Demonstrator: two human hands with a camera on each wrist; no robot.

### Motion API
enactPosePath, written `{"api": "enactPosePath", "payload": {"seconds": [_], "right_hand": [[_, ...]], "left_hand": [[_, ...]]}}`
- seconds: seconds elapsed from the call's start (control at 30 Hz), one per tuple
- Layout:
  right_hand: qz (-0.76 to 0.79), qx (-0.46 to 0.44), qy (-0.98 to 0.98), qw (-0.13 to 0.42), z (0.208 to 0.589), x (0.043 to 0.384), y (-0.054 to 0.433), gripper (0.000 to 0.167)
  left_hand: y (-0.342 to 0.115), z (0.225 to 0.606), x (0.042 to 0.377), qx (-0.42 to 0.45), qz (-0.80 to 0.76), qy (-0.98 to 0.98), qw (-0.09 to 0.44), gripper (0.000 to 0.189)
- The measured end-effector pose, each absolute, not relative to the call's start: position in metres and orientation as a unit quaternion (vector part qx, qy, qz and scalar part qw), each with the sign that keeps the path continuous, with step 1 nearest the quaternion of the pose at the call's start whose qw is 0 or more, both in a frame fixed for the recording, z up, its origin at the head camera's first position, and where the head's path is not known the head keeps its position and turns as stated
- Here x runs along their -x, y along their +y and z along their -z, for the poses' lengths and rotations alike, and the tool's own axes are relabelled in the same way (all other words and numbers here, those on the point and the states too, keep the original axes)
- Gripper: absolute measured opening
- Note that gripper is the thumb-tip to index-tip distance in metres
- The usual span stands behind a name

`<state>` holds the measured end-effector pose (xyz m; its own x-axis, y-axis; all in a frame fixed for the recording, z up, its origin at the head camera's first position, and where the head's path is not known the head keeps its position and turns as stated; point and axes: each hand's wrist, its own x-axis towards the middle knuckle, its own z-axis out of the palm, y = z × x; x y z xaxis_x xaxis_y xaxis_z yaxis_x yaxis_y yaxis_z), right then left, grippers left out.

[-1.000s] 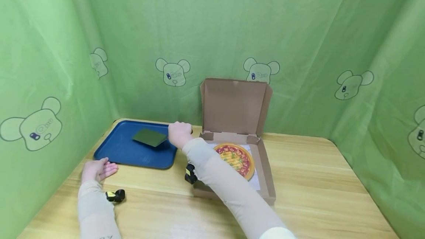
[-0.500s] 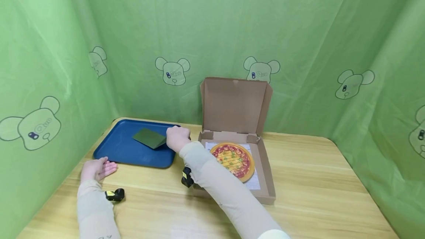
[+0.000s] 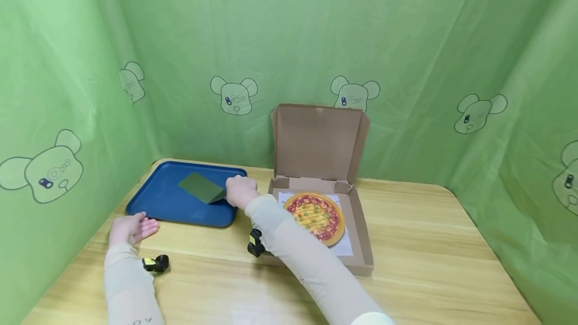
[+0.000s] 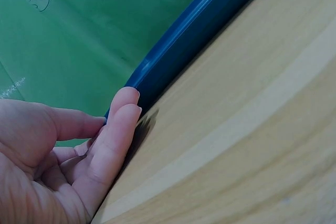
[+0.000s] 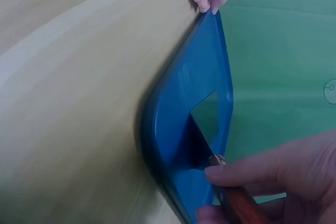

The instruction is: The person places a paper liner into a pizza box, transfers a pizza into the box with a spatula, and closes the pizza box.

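My right hand [image 3: 242,191] grips the wooden handle [image 5: 242,206] of a metal spatula [image 3: 201,188]. The spatula's flat blade mirrors the green cloth and stands tilted over the blue tray [image 3: 182,213], at its right part. At the tray's near left corner, my left hand [image 3: 128,228] pinches the rim between thumb and fingers; the left wrist view shows the thumb [image 4: 79,123] on the rim and the fingers along its outer side. Right of my right hand, a pizza [image 3: 317,217] lies on printed paper inside an open cardboard box [image 3: 361,229], partly hidden by my right sleeve.
The box lid [image 3: 318,142] stands raised at the back. Tray and box rest on a light wooden table [image 3: 420,245]. Green curtains [image 3: 289,29] with bear-head prints enclose its back and sides.
My right hand has drawn slightly left and down with the spatula, its blade now lower over the tray. More of the pizza shows. My left hand stays at the tray corner.
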<state>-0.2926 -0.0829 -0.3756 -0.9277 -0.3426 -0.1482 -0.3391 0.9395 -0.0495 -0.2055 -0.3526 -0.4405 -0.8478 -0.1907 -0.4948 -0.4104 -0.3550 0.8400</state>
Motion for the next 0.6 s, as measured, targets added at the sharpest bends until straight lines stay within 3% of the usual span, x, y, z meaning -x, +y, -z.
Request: {"api": "enactPosePath", "payload": {"seconds": [0.37, 0.6], "right_hand": [[0.02, 0.184, 0.981, 0.056, 0.373, 0.293, -0.075, 0.018], [0.056, 0.178, 0.981, 0.057, 0.365, 0.291, -0.065, 0.029]], "left_hand": [[-0.355, 0.444, 0.207, 0.267, -0.78, 0.561, 0.068, 0.019], [-0.353, 0.44, 0.205, 0.266, -0.761, 0.588, 0.069, 0.02]]}}
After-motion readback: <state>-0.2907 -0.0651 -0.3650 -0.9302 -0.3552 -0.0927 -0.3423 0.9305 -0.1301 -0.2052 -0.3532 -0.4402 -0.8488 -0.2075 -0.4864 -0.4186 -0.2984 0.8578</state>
